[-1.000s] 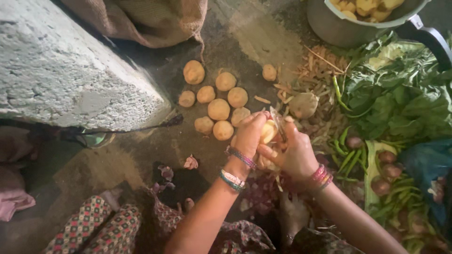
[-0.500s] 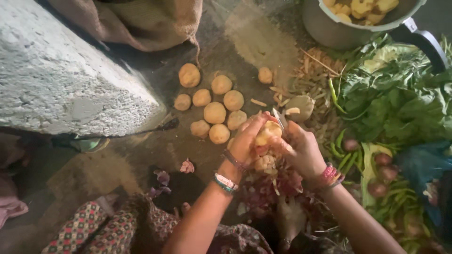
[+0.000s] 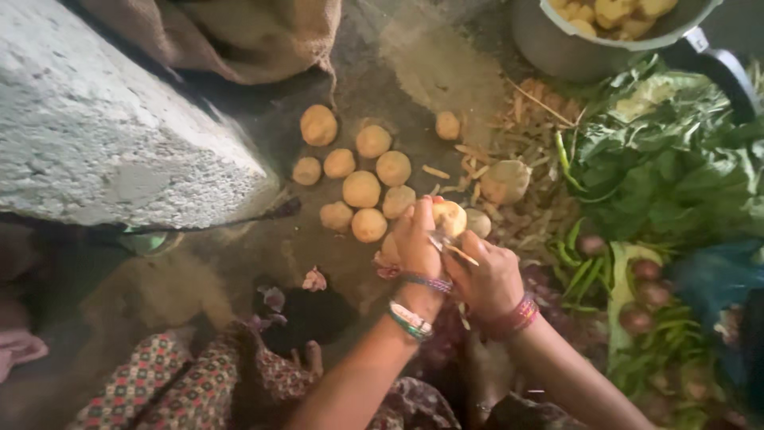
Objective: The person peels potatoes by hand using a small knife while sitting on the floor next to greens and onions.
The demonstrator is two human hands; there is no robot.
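Note:
My left hand (image 3: pixel 417 245) grips a pale, partly peeled potato (image 3: pixel 450 215) above the ground. My right hand (image 3: pixel 489 280) is closed on a small peeler or knife (image 3: pixel 452 248) whose blade lies against the potato's lower side. Both wrists wear coloured bangles. Just beyond the hands lies a cluster of several round potatoes (image 3: pixel 361 189) on the dirt floor, with one more potato (image 3: pixel 447 125) apart from them farther back.
A metal pot (image 3: pixel 574 49) holding cut potato pieces stands at the top right. Leafy greens (image 3: pixel 676 159), green chillies (image 3: pixel 577 259) and small onions (image 3: pixel 646 271) lie on the right. A big stone block (image 3: pixel 103 127) fills the left, a burlap sack (image 3: pixel 239 36) behind it. Peelings (image 3: pixel 525 107) litter the ground.
Both hands stay together on the same potato, working it with the blade. The view has shifted slightly, so the hands sit a little lower in the picture.

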